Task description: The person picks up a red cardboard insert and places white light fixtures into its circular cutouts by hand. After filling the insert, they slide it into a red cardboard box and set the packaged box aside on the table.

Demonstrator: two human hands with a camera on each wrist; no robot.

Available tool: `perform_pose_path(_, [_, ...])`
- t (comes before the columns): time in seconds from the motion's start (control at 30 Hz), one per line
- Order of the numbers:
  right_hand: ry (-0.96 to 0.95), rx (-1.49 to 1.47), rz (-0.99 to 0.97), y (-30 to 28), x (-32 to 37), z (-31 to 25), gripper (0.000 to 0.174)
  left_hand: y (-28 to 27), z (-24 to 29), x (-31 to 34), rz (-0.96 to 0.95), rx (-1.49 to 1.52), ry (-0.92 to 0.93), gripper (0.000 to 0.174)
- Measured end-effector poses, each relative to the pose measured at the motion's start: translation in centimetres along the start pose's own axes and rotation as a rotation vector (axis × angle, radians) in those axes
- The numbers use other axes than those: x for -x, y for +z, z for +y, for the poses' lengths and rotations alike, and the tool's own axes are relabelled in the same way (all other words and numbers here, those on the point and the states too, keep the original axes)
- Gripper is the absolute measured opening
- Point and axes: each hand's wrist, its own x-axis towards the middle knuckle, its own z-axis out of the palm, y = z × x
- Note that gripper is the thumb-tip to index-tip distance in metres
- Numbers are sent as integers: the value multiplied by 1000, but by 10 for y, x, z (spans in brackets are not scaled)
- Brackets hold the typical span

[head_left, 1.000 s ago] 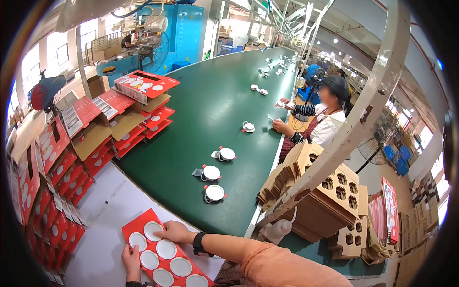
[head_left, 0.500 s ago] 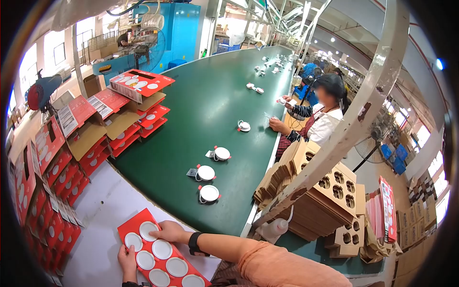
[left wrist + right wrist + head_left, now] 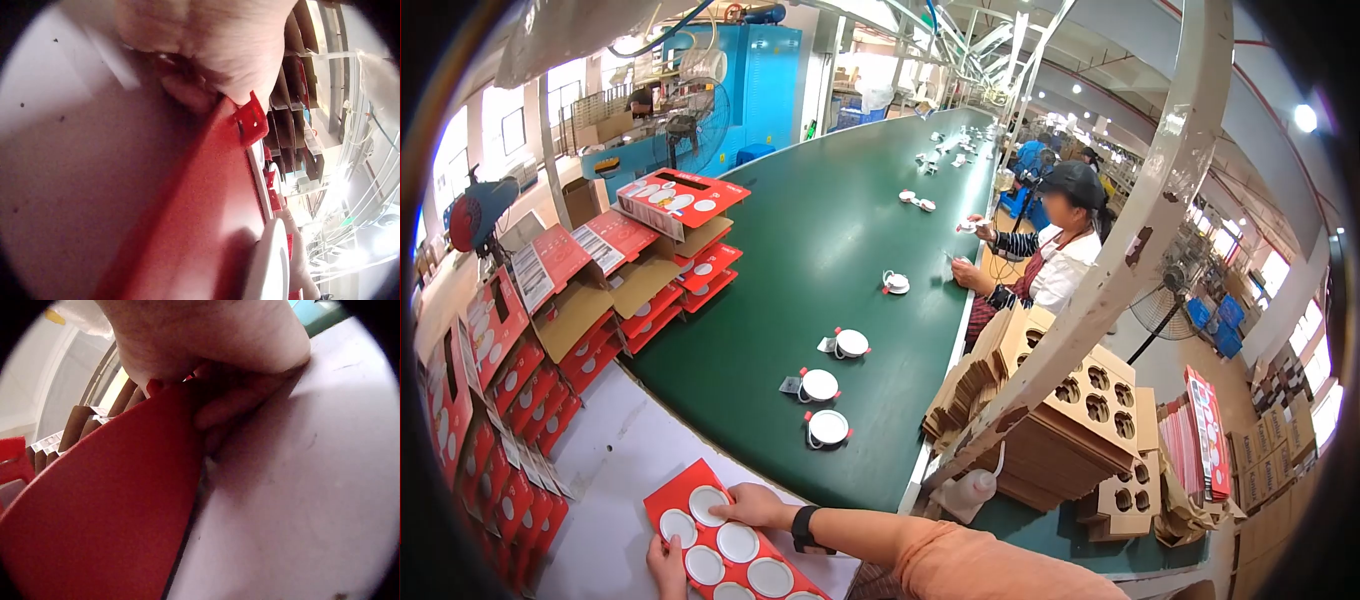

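Note:
Both hands hold a red cardboard box (image 3: 671, 492) over the white tabletop in the head view. Rows of round white lamps (image 3: 738, 543) sit in its upper face. My left hand (image 3: 667, 567) grips the near left edge, thumb on top beside a lamp. At the far right edge my right hand (image 3: 752, 507) grips the box, its thumb on the rim of the top lamp. In the left wrist view a red tab (image 3: 252, 120) sticks up beside the left hand. The right wrist view shows the box's red side wall (image 3: 119, 487), with right-hand fingers curled at its lower edge.
Red printed boxes (image 3: 540, 275) are stacked at the left. A green conveyor belt (image 3: 800, 250) carries several loose lamps (image 3: 828, 428). On the right stand cardboard inserts (image 3: 1090, 400), a white squeeze bottle (image 3: 966, 494) and a slanted post (image 3: 1090, 300). Another person (image 3: 1050, 250) works beyond.
The head view has shifted slightly, so the boxes and belt lamps appear farther left and lower. Both hands keep their grip on the red box.

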Motion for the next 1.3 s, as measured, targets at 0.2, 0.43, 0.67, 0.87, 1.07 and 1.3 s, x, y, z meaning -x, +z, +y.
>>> perform_pose_path(0.2, [-36,40,56,4,-1,2,55,-1,-6,-7,41,-122,70,21])
perform_pose_path(0.43, [13,51,14,2,0,-1,55,2,-11,-5,24,-10,-25,23])
perform_pose_path(0.67, [-4,47,18,4,-1,3,55,3,-8,-3,32,-31,9,22])
perform_pose_path(0.87, [22,74,10,2,2,-2,57,1,-24,-9,7,-9,13,22])
perform_pose_path(1.07, [16,54,5,1,1,-1,57,2,-22,-7,23,-11,33,23])
perform_pose_path(1.3, [13,44,10,0,2,-2,58,4,-7,-4,8,20,-11,26])
